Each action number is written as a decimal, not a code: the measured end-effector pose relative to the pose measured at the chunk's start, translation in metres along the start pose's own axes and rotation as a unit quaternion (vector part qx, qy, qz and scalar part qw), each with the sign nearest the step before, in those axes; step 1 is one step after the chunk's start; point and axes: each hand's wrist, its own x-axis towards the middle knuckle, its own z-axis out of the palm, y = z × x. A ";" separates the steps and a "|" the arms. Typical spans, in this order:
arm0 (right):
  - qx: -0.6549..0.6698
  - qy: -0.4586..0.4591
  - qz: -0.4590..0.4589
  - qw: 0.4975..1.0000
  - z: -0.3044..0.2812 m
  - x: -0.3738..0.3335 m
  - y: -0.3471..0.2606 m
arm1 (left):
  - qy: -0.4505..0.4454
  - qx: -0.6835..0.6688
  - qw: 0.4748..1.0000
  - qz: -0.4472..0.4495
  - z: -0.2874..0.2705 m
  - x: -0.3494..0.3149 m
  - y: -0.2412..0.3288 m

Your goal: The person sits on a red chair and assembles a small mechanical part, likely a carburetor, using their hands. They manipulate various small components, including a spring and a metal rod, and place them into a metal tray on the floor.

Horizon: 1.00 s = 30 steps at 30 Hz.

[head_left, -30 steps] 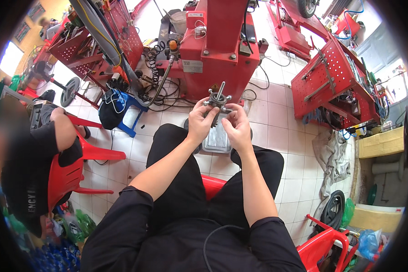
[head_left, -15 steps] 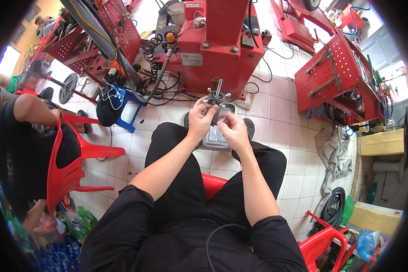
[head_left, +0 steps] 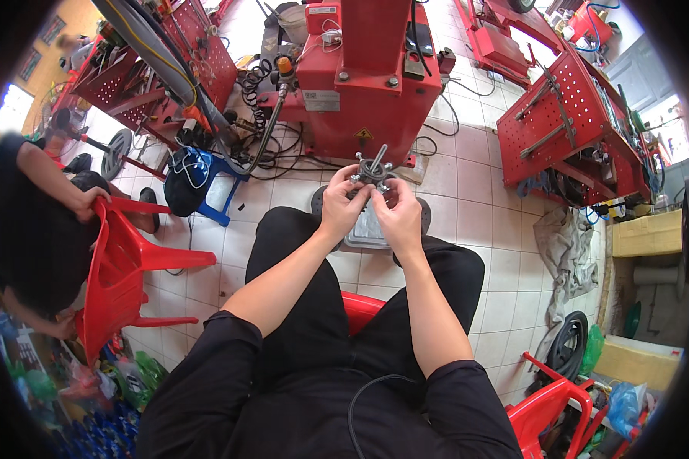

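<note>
Between my hands is a dark round metal part [head_left: 372, 170] with a rod standing up from its middle and several bolts round its rim. My left hand [head_left: 340, 205] grips its left side, with thumb and fingers closed on it. On the near right side, the fingers of my right hand [head_left: 397, 217] are closed at one of the bolts and touch the part. Both hands hold it out in front of my knees, tilted a little. Below it a grey tray [head_left: 366, 239] rests on the floor between my feet, partly covered by my hands; I cannot make out what lies in it.
Ahead stands a red machine [head_left: 362, 99] with cables round its base. A blue stool [head_left: 216, 200] carries a dark bag at the left. Nearby, a person in dark clothes holds a red chair [head_left: 119, 260]. A red perforated tool cart [head_left: 547, 138] stands at right.
My right hand has come up to the metal part and now closes on its right side. The part's rod leans more to the right. At the left, the person has shifted.
</note>
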 end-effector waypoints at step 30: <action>-0.294 0.011 -0.063 0.954 0.008 0.001 0.011 | -0.020 -0.068 0.992 -0.107 0.003 -0.009 -0.045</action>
